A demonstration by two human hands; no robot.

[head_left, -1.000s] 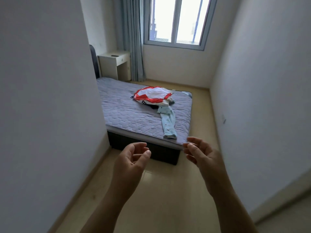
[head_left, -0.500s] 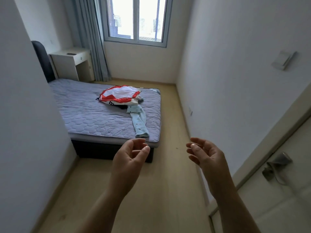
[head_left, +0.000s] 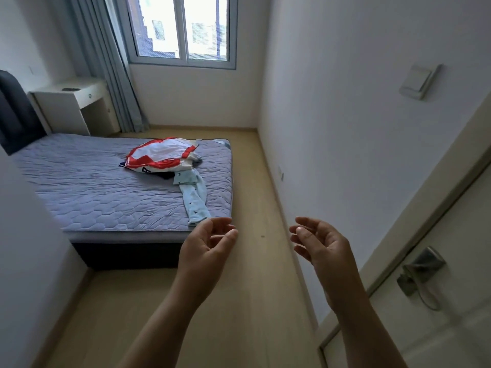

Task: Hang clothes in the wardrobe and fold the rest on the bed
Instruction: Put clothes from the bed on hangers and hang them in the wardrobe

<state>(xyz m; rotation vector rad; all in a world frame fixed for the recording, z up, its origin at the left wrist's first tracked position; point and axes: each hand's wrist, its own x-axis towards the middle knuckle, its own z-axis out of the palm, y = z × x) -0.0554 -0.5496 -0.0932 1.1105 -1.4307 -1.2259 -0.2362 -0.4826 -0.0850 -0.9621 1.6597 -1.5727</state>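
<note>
Compared with half a second before, the view has turned a little to the right: the bed [head_left: 93,197] lies further left in the picture, and more of the pale door [head_left: 430,333] with its metal handle [head_left: 422,269] shows at the right edge. Both hands keep the same pose.

Nearest, the left hand [head_left: 207,251] and the right hand [head_left: 322,248] are raised side by side above the smooth beige floor [head_left: 239,309], palms turned toward each other. The grip of each is apart, with fingers loosely curved and holding nothing.

Beyond them, the bed has a grey quilted cover with a hexagon pattern and a dark base. The clothes are in a pile on its right half. A light blue garment [head_left: 195,203] with small dark marks stretches toward the foot edge. Behind it, a crumpled red and white garment [head_left: 159,155] lies over a dark piece [head_left: 164,176].

Farther back stand a dark padded headboard [head_left: 16,112], a white bedside table [head_left: 71,107], a grey-blue pleated curtain [head_left: 111,75] and a bright window [head_left: 183,27].
</note>
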